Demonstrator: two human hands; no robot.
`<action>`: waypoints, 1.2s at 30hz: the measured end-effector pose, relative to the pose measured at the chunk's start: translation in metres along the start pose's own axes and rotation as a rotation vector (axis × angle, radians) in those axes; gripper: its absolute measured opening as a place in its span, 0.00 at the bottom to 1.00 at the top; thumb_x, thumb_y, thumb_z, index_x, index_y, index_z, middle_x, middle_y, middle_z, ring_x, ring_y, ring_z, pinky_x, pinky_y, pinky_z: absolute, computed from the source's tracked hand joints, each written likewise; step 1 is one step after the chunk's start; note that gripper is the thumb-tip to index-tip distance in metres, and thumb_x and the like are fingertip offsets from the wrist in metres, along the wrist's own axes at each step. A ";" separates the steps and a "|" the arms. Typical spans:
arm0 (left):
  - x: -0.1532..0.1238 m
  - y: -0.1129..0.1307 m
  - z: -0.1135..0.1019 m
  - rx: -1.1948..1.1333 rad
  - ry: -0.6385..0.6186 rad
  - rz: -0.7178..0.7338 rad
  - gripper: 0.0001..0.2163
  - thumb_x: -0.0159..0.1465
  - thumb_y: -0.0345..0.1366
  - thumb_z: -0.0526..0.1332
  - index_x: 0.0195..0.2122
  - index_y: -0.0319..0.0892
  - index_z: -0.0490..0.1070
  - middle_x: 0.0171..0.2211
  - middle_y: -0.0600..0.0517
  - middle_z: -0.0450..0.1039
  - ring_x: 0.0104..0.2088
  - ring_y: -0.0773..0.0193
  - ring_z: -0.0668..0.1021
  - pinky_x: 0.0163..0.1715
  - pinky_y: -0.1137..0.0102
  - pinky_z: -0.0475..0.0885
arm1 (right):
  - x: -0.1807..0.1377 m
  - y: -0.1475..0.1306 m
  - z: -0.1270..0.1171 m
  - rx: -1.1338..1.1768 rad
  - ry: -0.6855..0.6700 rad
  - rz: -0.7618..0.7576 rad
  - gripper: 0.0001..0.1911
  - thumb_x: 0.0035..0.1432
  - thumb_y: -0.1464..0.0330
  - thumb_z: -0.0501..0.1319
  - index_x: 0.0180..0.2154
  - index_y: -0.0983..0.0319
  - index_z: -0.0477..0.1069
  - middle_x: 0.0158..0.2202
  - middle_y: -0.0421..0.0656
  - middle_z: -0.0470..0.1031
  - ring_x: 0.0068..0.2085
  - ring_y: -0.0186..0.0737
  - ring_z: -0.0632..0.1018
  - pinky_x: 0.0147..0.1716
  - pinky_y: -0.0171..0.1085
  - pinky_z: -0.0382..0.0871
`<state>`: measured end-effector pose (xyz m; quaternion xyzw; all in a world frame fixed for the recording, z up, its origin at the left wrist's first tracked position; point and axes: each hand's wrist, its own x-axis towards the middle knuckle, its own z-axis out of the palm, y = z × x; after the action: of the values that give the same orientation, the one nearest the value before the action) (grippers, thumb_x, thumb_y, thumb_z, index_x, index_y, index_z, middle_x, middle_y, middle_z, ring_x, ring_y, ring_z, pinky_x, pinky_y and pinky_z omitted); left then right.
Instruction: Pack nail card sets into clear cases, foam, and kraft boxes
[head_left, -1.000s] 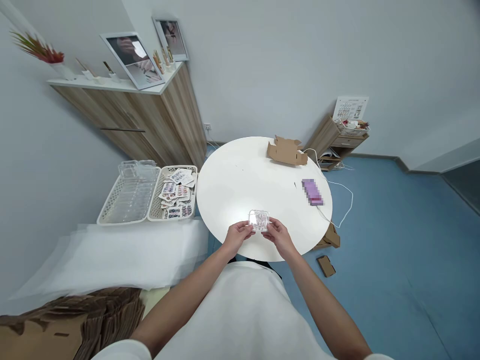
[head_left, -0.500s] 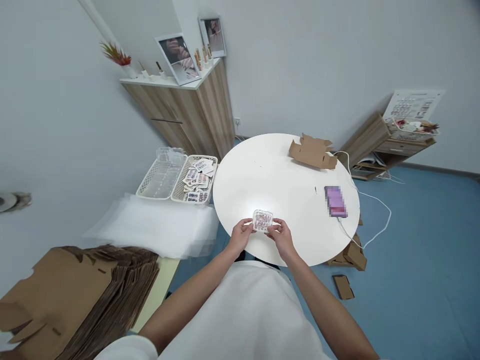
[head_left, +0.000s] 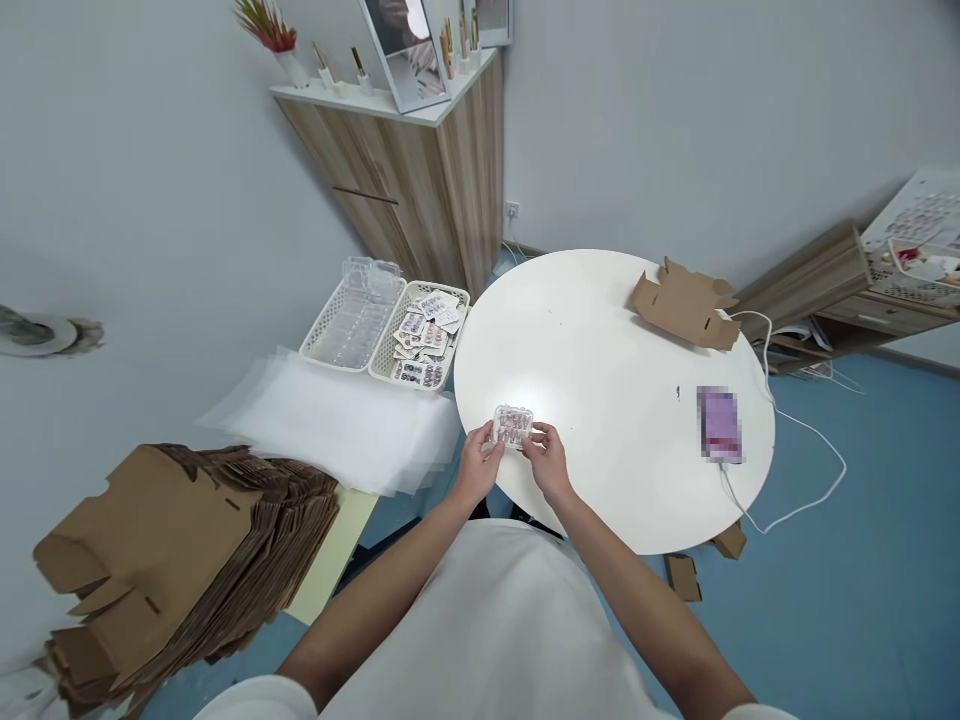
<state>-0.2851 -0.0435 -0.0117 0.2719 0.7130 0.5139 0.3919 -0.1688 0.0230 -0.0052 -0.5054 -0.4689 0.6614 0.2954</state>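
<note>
A small clear plastic case [head_left: 514,425] with pinkish nail pieces inside is held between both hands over the near edge of the round white table [head_left: 600,400]. My left hand [head_left: 480,462] grips its left side with curled fingers. My right hand [head_left: 546,462] pinches its right side. Both forearms reach forward from my white top.
A folded cardboard box [head_left: 684,303] and a purple phone [head_left: 718,424] with a white cable lie on the table. To the left stand two white baskets [head_left: 352,325], one with nail cards [head_left: 424,335], white foam sheets [head_left: 337,425] and a stack of flat cardboard [head_left: 172,550]. A wooden cabinet [head_left: 420,180] stands behind.
The view has swung left, bringing the cardboard stack into sight. Both hands still hold the clear case, now a little nearer the table's left edge.
</note>
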 end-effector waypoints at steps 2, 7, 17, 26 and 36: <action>0.015 -0.004 -0.009 0.006 -0.001 -0.002 0.21 0.56 0.39 0.57 0.51 0.45 0.60 0.49 0.45 0.59 0.49 0.58 0.65 0.44 0.66 0.67 | 0.009 0.001 0.014 -0.031 0.001 0.018 0.21 0.47 0.60 0.59 0.44 0.59 0.60 0.39 0.43 0.68 0.35 0.36 0.73 0.38 0.40 0.67; 0.057 -0.009 -0.029 0.114 -0.001 -0.025 0.21 0.56 0.41 0.56 0.52 0.44 0.60 0.50 0.45 0.56 0.48 0.59 0.66 0.45 0.65 0.65 | 0.039 0.003 0.048 -0.163 0.051 0.042 0.25 0.44 0.61 0.60 0.46 0.58 0.60 0.45 0.45 0.65 0.41 0.39 0.70 0.40 0.40 0.66; 0.123 -0.015 -0.044 0.239 -0.085 -0.110 0.26 0.56 0.40 0.56 0.55 0.42 0.52 0.52 0.44 0.53 0.54 0.55 0.59 0.51 0.63 0.58 | 0.102 0.012 0.089 -0.354 0.099 0.081 0.28 0.44 0.64 0.58 0.50 0.61 0.59 0.41 0.44 0.65 0.34 0.35 0.69 0.36 0.38 0.68; 0.138 -0.027 -0.045 0.212 -0.153 -0.051 0.30 0.58 0.40 0.55 0.58 0.43 0.43 0.58 0.43 0.46 0.58 0.54 0.54 0.54 0.59 0.54 | 0.121 0.012 0.105 -0.421 0.134 0.055 0.30 0.46 0.67 0.55 0.54 0.62 0.54 0.46 0.47 0.61 0.34 0.35 0.70 0.37 0.39 0.68; 0.142 -0.031 -0.049 0.153 -0.188 -0.033 0.30 0.59 0.42 0.54 0.59 0.46 0.39 0.61 0.47 0.41 0.60 0.56 0.49 0.56 0.58 0.51 | 0.125 0.012 0.110 -0.392 0.138 0.036 0.30 0.48 0.68 0.55 0.54 0.60 0.53 0.48 0.47 0.59 0.38 0.36 0.69 0.39 0.39 0.68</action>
<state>-0.4037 0.0334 -0.0725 0.3363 0.7145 0.4238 0.4436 -0.3109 0.0915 -0.0594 -0.6055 -0.5583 0.5265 0.2110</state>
